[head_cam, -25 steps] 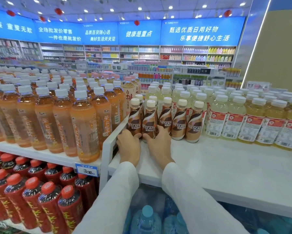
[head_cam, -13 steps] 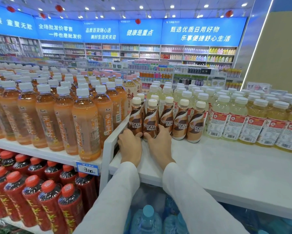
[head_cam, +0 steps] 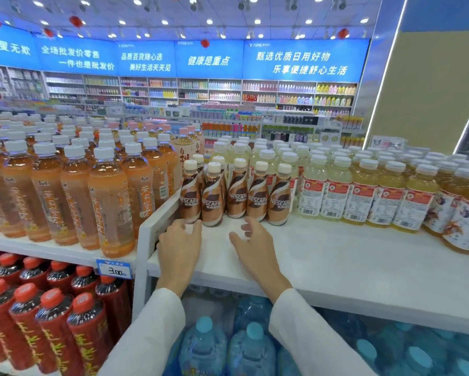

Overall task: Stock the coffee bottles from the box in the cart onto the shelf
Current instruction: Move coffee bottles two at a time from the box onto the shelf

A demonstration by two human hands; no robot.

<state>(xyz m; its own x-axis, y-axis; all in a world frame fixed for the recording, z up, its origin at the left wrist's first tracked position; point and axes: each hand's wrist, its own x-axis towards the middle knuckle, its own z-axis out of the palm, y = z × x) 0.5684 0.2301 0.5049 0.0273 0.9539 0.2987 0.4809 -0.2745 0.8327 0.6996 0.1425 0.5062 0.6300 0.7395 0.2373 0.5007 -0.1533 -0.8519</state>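
Shelf (head_cam: 336, 261) carries coffee bottles (head_cam: 236, 196) between orange drinks (head_cam: 108, 202) and yellow drinks (head_cam: 363, 196).

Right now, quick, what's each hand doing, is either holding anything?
Left hand: open, holding nothing, fingertips just short of the coffee bottles.
Right hand: open, fingers loosely curled, holding nothing.

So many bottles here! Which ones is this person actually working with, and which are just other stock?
Job: Nescafe coffee bottles, white shelf, left hand, right hand, both empty.
Other stock: orange tea bottles, pale yellow drink bottles, red-capped dark bottles, blue water jugs, price tag.
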